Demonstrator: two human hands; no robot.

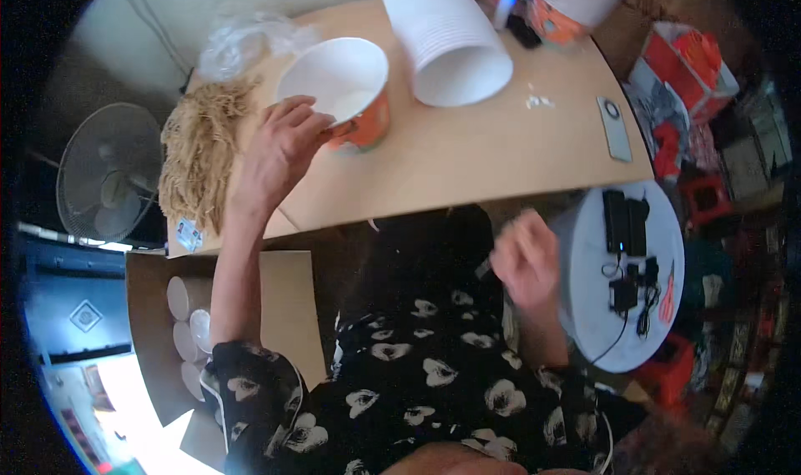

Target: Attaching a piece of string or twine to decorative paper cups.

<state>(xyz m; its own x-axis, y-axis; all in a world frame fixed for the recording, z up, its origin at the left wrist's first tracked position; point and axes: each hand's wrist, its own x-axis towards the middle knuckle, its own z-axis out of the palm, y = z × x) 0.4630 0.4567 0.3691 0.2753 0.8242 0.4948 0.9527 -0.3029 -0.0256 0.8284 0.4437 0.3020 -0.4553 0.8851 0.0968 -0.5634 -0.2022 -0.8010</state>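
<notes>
My left hand [284, 145] has its fingers closed on the near-left rim of a round paper tub [367, 125], white inside and orange outside. The tub stands on the wooden table [467, 154], its mouth tilted toward me. My right hand [526, 258] hovers over my lap, off the table's front edge; its fingers look curled but are smeared by motion. To the right of the tub, a stack of nested white tubs [446, 37] lies on its side, its open end facing me. Left of my left hand is a heap of shredded tan fibre [204, 145].
Small white bits [540, 101] and a silver remote-like device [614, 129] lie on the right of the table. A cardboard box [288, 308] holding white round containers is below left. At the right, a round white stool [584, 275] bears black devices, cables and red-handled scissors [667, 300].
</notes>
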